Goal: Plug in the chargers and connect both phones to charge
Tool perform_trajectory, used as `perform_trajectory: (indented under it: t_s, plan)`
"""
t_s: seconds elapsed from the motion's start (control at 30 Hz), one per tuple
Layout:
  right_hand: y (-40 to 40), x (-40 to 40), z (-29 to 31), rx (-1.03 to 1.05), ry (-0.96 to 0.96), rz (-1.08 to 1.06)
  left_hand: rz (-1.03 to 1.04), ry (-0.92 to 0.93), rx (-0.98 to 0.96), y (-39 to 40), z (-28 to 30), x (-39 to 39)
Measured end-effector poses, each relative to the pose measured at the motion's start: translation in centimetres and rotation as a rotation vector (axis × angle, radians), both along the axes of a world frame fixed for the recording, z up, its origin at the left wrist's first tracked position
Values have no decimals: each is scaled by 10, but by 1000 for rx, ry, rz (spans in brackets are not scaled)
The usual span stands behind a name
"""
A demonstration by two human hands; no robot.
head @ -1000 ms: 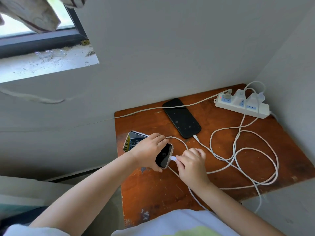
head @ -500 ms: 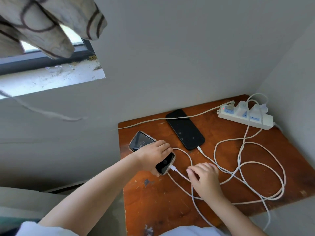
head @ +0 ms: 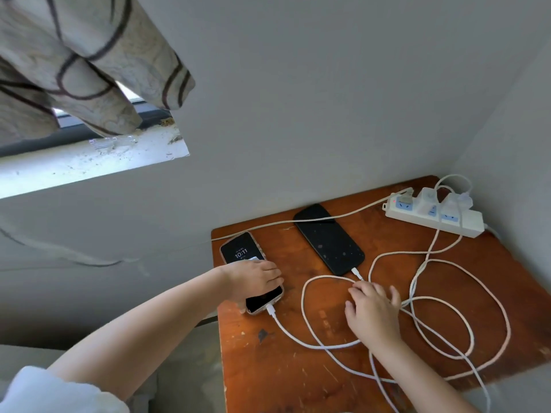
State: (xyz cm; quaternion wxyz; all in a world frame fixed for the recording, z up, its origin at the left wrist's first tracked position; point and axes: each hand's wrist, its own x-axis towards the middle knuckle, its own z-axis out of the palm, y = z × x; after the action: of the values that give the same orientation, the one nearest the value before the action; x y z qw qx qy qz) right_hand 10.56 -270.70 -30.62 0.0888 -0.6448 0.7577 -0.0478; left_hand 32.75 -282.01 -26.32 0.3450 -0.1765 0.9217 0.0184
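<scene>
Two phones lie on a small brown wooden table (head: 313, 368). The left phone (head: 238, 253) has a lit screen showing 10:11, and a white cable is plugged into its near end. My left hand (head: 256, 280) rests flat across its middle. The black phone (head: 329, 242) lies dark to the right, with a white cable in its near end. My right hand (head: 372, 311) lies spread on the looped white cables (head: 447, 338) just in front of it. A white power strip (head: 465, 223) at the far right corner holds white chargers (head: 428, 196).
Grey walls close the table in at the back and right. A beige cord (head: 343, 216) runs from the strip across the black phone's top and off the left edge. A window sill (head: 89, 162) and patterned curtain (head: 89, 64) are at upper left.
The left phone went from tilted up in my left hand to flat on the table, screen now lit. My right hand let go of the plug and moved right onto the cables.
</scene>
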Motion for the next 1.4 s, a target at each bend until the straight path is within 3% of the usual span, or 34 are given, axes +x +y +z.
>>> perform_trajectory:
  t_s: [0.43,0.57,0.73,0.9,1.1,1.2,1.4]
  plan:
    - [5,-3,0,114,11,7,-105,-5,-81,-2,-2,-34]
    - [8,2,-1,-7,-56,69,-36,25,-108,4,-3,-31]
    - [4,4,-11,101,-39,180,229,199,-123,19,-10,0]
    - [3,5,-23,177,28,209,825,664,-156,42,-27,42]
    - [3,4,-28,173,41,212,1306,709,-232,65,-50,33]
    - [3,5,-27,182,56,212,1406,706,-259,62,-56,20]
    - [3,6,-25,194,62,210,1361,650,-303,67,-68,10]
